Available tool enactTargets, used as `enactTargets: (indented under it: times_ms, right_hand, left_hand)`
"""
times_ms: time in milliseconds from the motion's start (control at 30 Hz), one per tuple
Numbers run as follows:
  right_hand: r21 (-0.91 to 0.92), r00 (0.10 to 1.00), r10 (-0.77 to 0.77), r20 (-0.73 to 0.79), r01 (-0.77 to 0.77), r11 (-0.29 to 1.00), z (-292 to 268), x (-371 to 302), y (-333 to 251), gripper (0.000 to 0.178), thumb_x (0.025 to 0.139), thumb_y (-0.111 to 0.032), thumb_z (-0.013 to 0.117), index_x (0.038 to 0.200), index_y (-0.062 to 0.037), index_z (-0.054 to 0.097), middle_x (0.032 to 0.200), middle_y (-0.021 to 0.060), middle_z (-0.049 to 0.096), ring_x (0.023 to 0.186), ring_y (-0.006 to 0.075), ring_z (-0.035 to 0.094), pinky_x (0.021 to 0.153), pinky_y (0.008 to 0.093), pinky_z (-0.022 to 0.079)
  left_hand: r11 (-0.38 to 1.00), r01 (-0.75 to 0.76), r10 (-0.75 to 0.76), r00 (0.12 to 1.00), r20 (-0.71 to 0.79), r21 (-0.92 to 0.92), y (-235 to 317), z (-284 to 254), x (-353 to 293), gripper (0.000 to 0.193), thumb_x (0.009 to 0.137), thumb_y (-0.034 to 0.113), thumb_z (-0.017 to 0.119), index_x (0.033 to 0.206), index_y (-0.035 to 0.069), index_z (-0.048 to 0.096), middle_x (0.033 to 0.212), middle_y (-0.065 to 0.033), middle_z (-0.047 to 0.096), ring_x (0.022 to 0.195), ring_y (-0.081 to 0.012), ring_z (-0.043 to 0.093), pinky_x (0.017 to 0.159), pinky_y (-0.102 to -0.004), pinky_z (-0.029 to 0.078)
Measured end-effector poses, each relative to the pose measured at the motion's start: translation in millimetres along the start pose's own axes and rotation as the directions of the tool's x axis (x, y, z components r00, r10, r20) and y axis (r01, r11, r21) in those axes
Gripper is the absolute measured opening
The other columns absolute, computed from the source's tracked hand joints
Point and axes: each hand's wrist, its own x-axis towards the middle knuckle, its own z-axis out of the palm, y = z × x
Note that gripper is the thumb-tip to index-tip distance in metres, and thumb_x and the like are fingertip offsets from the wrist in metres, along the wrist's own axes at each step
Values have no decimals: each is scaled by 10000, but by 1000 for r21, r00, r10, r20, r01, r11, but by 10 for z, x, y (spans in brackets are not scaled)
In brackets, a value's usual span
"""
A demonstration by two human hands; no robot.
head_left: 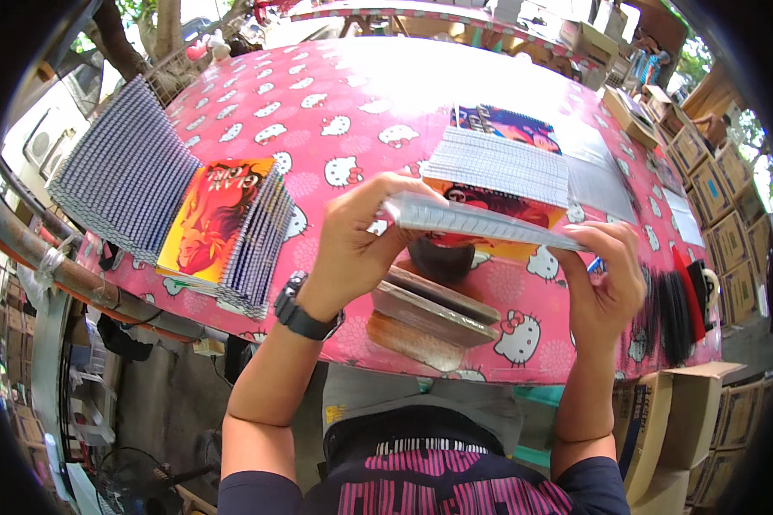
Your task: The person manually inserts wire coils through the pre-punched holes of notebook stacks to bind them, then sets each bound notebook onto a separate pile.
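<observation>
Both my hands hold up a thin pad of sheets (489, 221) above the table, its long edge turned toward me with a row of small marks along it. My left hand (356, 232) pinches the pad's left end between thumb and fingers; a black watch sits on that wrist. At the right end, my right hand (605, 275) is closed on the pad's corner, and a small blue thing shows by its fingers. Just behind stands a stack of unbound pads (498, 163) with colourful covers. Under the pad, a dark rounded object (442, 257) is partly hidden.
A wooden block (434, 313) lies near the table's front edge. To the left stand spiral-bound notebooks (210, 227) and a tall leaning row of them (124, 172). Black wire bindings (670, 318) and a red object (689, 292) lie right. Cardboard boxes (726, 240) are stacked beyond the pink tablecloth (318, 184).
</observation>
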Motion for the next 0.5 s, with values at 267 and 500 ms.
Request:
enactTargets:
  times_ms: [267,500]
  right_hand:
    - [253,854,326,407,-448,858,-262,-776,0,241,742,14,732,971,3,658,854,82,673,751,172,660,657,300,513]
    - [-3,682,439,585,-540,842,-132,-1151,99,223,803,-126,689,989,-9,653,734,160,635,672,317,636,619,374,493]
  left_hand:
    - [899,259,-288,957,-30,-353,137,-50,-328,291,812,31,719,1056,11,561,978,-89,646,895,-145,613,787,-290,507]
    - [804,575,-577,816,36,-151,-129,-60,-641,218,815,23,698,1018,15,620,970,-32,634,875,-99,567,756,-254,461]
